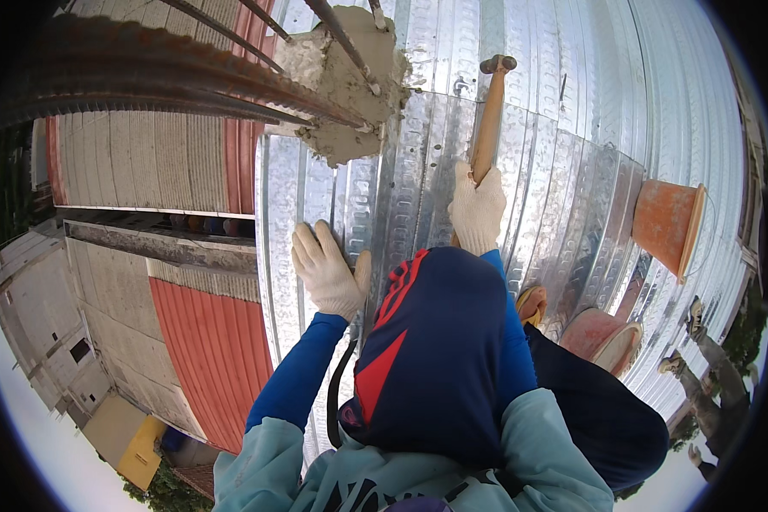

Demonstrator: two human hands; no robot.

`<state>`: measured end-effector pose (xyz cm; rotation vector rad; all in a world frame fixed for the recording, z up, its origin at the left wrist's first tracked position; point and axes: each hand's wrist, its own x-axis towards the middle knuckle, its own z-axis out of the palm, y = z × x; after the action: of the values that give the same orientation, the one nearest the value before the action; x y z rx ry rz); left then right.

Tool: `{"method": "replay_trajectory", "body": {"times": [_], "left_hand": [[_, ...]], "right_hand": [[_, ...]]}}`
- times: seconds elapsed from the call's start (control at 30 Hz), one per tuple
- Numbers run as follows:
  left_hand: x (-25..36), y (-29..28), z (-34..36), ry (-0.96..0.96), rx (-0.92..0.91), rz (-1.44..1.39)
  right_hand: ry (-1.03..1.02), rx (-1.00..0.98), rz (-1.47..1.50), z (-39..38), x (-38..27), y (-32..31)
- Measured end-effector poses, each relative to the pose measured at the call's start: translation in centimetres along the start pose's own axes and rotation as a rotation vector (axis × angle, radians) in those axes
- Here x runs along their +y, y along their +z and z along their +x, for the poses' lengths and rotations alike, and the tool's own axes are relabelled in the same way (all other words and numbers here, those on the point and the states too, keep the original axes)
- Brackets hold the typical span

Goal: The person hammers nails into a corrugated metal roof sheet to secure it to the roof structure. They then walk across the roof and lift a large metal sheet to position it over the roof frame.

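My right hand (pixel 478 207), in a cream knit glove, is wrapped round the wooden handle of a hammer (pixel 487 124). The hammer's dark metal head points away from me over the ribbed metal decking (pixel 563 162). My left hand (pixel 329 271), gloved the same way, rests palm down near the decking's left edge with its fingers stretched out and nothing in it. Between my arms, my bent leg in dark blue cloth with red stripes (pixel 444 341) hides part of the sheet.
Rusty rebar rods (pixel 188 81) rise from a rough concrete mass (pixel 350 128) at the far left. Past the left edge lie lower roofs (pixel 209 358). On the right are an orange bucket (pixel 667 224), a tipped red bucket (pixel 602 340) and another person's legs (pixel 708 375).
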<state>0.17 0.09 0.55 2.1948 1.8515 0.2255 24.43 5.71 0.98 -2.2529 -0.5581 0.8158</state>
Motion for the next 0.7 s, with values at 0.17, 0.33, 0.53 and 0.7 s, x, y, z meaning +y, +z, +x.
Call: {"method": "replay_trajectory", "body": {"times": [0.17, 0.33, 0.53, 0.7], "left_hand": [[-0.1, -0.4, -0.2, -0.001, 0.007, 0.019], [-0.1, -0.5, 0.1, -0.021, -0.011, -0.031], [-0.2, 0.2, -0.3, 0.025, 0.051, 0.007], [-1.2, 1.5, -0.7, -0.004, 0.074, 0.097]], "right_hand": [[-0.148, 0.021, -0.33, 1.5, 2.3, 1.7], [-0.068, -0.017, -0.03, -0.1, 0.3, 0.2], [-0.123, 0.055, -0.12, 2.4, 3.0, 0.9], [0.053, -0.173, -0.067, 1.1, -0.1, -0.8]]}}
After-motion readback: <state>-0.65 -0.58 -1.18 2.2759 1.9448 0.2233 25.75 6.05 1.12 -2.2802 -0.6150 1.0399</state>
